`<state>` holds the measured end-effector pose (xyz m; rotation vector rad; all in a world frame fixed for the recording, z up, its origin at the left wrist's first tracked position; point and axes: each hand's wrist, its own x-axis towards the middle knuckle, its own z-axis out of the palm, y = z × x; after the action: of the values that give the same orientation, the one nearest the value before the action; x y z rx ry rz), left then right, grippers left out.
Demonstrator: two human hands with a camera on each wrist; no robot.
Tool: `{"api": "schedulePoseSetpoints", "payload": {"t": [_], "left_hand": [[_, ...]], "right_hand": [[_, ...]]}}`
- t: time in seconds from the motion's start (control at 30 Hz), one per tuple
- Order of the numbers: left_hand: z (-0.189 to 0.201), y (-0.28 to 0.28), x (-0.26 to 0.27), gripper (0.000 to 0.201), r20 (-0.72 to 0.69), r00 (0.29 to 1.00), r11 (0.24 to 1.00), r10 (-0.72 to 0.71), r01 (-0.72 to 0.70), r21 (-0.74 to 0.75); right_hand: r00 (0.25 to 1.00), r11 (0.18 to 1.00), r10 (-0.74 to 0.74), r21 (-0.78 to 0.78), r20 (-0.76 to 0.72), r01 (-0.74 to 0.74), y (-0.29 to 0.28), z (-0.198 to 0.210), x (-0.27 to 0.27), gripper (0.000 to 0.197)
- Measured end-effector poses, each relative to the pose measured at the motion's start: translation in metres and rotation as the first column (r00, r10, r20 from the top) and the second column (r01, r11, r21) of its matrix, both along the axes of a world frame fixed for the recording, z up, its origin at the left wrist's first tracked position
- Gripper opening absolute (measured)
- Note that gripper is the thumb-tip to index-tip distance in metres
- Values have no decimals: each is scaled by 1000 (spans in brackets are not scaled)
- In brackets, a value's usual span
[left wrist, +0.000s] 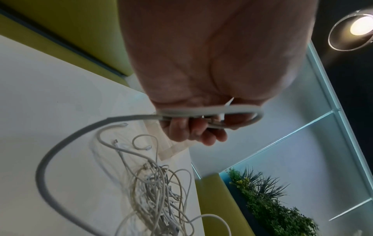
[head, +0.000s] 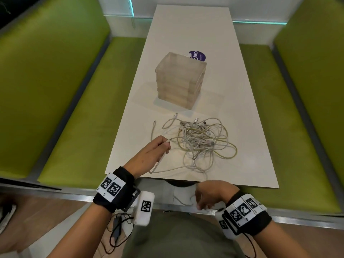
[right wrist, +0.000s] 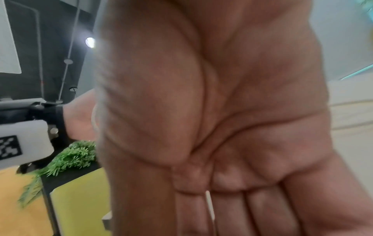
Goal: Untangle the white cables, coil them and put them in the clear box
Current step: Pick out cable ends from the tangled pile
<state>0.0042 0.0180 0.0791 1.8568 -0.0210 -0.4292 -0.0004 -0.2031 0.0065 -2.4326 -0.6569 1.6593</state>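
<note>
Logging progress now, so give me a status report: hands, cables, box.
Left hand grips a looped white cable. Right hand below table edge, thin cable across its fingers, grip unclear. Cable tangle still knotted on table. Box beyond it, nothing blocking.

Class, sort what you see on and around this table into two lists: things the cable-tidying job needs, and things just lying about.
Job:
cable tangle
clear box
held cable, gripped by left hand
right hand, thin cable across its fingers

Lying about:
purple sticker
green benches
plants
</note>
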Motion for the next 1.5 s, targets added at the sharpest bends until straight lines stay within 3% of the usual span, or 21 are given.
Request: {"api": "schedulePoseSetpoints", "payload": {"t": [0.07, 0.13, 0.23, 0.33, 0.43, 0.6, 0.7, 0.9, 0.97, 1.07, 1.23, 1.37, 1.43, 1.5], "left_hand": [[-1, -1, 1, 22, 20, 1000, 1000, -5, 5, -13], [-4, -3, 2, 23, 31, 999, 999, -11, 12, -31], [-7, -7, 1, 25, 42, 998, 997, -39, 42, -62], [-6, -12, 1, 26, 56, 997, 995, -54, 58, -85], [-3, -10, 1, 25, 74, 997, 994, -30, 37, -101], [-5, -4, 5, 21, 139, 981, 982, 139, -118, -148], [-9, -2, 7, 19, 155, 951, 953, 267, -237, -191], [-16, -1, 8, 25, 245, 922, 945, 300, -251, -211], [-17, 1, 9, 24, 267, 915, 944, 302, -248, -216], [-15, 1, 10, 22, 301, 898, 932, 320, -240, -273], [-20, 3, 10, 12, 249, 883, 885, 399, -300, -356], [-24, 8, 6, 8, 139, 882, 849, 450, -375, -372], [-28, 12, 4, 8, 61, 878, 828, 475, -422, -369], [-32, 16, 1, 11, -11, 871, 816, 490, -463, -346]], "right_hand": [[995, 990, -97, 109, 38, 92, -5, 8, 7, 22], [953, 938, -242, 294, 182, 182, -4, 13, 15, 21], [860, 831, -431, 492, 273, 260, 8, 7, 21, 44], [865, 886, -361, 417, 349, 202, 26, -11, 20, 48], [883, 936, -254, 329, 394, 123, 35, -17, 14, 23], [990, 909, -140, 397, 10, 124, 34, -3, -1, 9], [998, 942, -64, 330, -16, 66, 34, -8, -2, 9], [981, 977, -103, 202, 167, 68, 21, -15, -1, 60], [976, 969, -113, 236, 184, 68, 17, -15, -2, 58], [954, 926, -216, 353, 209, 133, 11, -6, 7, 40], [829, 753, -504, 593, 242, 284, 23, 16, 40, 20], [734, 765, -505, 630, 453, 138, 59, 21, 73, 23], [736, 795, -456, 601, 500, 84, 81, 16, 87, 28], [765, 882, -355, 464, 538, 83, 100, 8, 95, 37]]}}
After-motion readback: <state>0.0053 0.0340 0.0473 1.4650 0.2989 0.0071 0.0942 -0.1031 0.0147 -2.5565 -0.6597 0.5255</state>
